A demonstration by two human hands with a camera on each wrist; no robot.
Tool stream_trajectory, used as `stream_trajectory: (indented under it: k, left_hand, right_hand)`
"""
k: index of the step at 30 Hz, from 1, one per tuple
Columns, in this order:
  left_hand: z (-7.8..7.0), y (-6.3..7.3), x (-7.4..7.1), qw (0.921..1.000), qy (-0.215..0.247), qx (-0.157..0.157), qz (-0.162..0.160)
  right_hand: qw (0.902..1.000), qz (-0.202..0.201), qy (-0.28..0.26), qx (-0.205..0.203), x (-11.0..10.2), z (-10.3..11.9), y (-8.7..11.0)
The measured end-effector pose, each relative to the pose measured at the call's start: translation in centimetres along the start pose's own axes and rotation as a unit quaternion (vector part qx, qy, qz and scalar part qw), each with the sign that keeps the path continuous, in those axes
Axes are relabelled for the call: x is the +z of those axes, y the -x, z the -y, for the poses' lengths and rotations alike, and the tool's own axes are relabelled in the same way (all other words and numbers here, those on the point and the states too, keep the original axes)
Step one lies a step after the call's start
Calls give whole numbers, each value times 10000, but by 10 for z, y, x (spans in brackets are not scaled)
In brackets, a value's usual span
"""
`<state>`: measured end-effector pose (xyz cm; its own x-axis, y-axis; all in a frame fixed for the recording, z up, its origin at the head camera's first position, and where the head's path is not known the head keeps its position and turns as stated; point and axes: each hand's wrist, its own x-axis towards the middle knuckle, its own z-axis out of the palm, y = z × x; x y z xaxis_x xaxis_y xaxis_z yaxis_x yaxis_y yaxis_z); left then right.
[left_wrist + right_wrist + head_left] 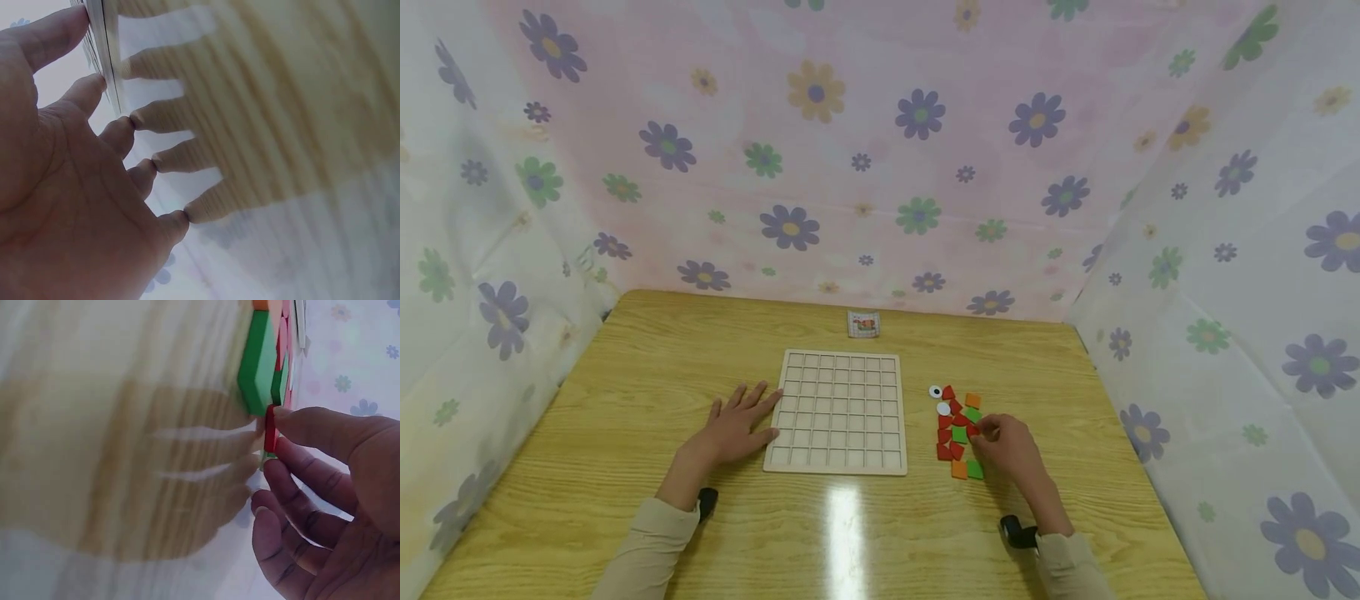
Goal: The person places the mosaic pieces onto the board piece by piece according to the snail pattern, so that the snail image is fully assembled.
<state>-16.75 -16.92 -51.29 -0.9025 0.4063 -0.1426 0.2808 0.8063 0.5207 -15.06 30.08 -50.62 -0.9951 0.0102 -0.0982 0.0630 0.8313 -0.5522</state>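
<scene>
A light wooden grid board (835, 473) lies flat on the table, its square cells bare. My left hand (735, 429) rests beside it with spread fingers; thumb and index tip are at the board's left edge. In the left wrist view, the fingertips of the left hand (81, 169) press on the tabletop. Right of the board, my right hand (1009, 446) is at a cluster of small tiles. Its thumb and index finger pinch a red tile (270, 428), low at the table, close to a green tile (257, 362). The other fingers of the right hand (325, 506) curl loosely.
Around the right hand lie several red tiles (945, 422), green and orange squares, including an orange tile (972, 400), and a white round piece with a black dot (936, 391). A small picture card (863, 325) lies behind the board. Flowered cloth (865, 192) encloses the table.
</scene>
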Motion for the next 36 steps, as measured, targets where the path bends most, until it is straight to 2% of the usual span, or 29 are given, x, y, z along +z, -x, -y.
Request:
stream_trajectory:
  k: [7,12,17,23,28,36]
  left_hand:
    - [-3,-1,-1,9998,132,-85,79]
    - [-3,-1,-3,9998,129,-137,105]
    - [-3,-1,-3,9998,136,-122,87]
    - [-4,0,-4,9998,191,-72,48]
    - [-2,1,-4,9994,344,-7,-3]
    - [-1,-2,-2,9997,231,-78,46]
  right_hand:
    - [9999,19,-64,157,-2,3,-2]
    - [9995,-80,-281,113,-3,6,-3]
    - [9980,-123,-616,68,-3,6,-6]
    - [9971,-161,-742,-10,0,3,-7]
    - [9958,-25,-918,16,2,2,-9]
    - [9960,-23,-890,49,6,2,-9]
